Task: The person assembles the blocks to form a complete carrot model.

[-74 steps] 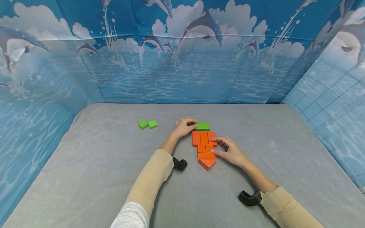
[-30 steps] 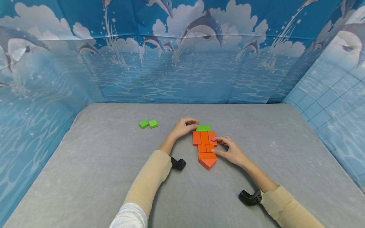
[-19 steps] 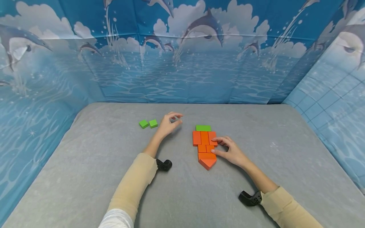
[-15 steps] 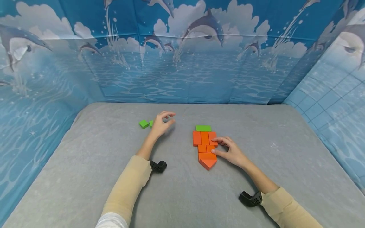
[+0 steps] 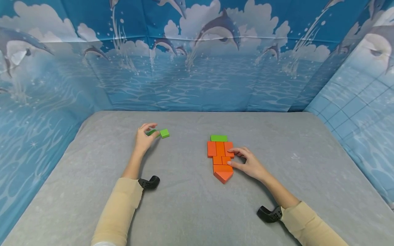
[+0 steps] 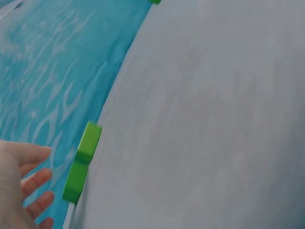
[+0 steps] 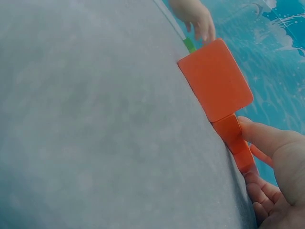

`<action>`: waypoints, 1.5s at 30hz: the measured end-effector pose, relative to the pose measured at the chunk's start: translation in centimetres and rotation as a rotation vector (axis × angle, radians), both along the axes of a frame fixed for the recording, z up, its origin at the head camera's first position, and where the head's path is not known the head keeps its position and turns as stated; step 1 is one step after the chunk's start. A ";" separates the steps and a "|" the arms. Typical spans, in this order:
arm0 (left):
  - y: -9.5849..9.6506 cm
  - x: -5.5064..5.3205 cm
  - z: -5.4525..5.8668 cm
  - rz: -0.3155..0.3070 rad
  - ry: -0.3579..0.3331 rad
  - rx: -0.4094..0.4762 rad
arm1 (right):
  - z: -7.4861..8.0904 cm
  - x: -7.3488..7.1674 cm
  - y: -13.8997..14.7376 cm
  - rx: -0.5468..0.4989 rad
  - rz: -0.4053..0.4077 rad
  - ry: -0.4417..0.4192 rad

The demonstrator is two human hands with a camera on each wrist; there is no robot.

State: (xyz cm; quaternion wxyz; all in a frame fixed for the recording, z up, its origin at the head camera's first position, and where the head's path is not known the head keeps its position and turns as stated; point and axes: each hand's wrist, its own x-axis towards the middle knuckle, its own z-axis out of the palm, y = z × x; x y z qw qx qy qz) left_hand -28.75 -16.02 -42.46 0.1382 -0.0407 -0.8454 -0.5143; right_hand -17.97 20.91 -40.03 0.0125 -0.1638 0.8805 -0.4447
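Observation:
In the head view my left hand (image 5: 144, 139) is at a small green block (image 5: 151, 132), thumb and fingers on either side of it. The left wrist view shows these fingers spread apart, with a gap to the green blocks (image 6: 82, 162). A second small green block (image 5: 164, 133) lies just right of it. My right hand (image 5: 249, 164) rests against the orange blocks (image 5: 220, 149), its thumb on a small orange block (image 5: 226, 160) and fingertips on a taller one (image 5: 228, 147). A pointed orange block (image 5: 223, 174) forms the near end. A long green block (image 5: 219, 138) lies at the far end.
Grey cloth covers the table (image 5: 197, 212). Behind and beside it hangs a blue curtain (image 5: 197, 78) printed with dolphins. A black wrist device (image 5: 149, 182) is on my left forearm, and another black device (image 5: 269, 214) on my right.
My left hand has left the long green block, now against the orange row, and travelled left to the small green blocks. My right hand has stayed in place.

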 end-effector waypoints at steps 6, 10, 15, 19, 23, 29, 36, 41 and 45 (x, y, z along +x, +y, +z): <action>-1.7 0.4 -1.0 0.095 -0.016 -0.034 | -0.1 0.0 0.0 -0.004 0.005 0.005; -2.2 0.6 -1.4 0.098 -0.023 -0.084 | -0.1 0.0 0.0 -0.006 0.006 0.008; -2.3 0.9 -1.5 0.087 -0.041 -0.153 | -0.1 0.0 0.0 -0.009 0.005 0.004; -2.3 0.9 -1.6 0.084 -0.028 -0.179 | -0.2 0.0 0.1 -0.009 0.006 0.004; -2.2 1.0 -1.7 0.081 -0.018 -0.193 | -0.2 0.0 0.1 -0.008 0.003 0.002; -2.2 1.0 -1.7 0.079 -0.037 -0.195 | -0.2 0.1 0.0 -0.006 0.001 0.006; -2.0 0.9 -1.4 0.095 -0.051 -0.178 | -0.2 0.1 0.1 -0.002 -0.002 0.008; -1.3 0.5 -0.7 0.068 -0.032 -0.083 | -0.1 0.1 0.1 0.004 -0.007 0.001; 0.0 0.1 0.1 0.046 -0.011 -0.061 | -0.1 0.1 0.0 0.004 -0.010 -0.001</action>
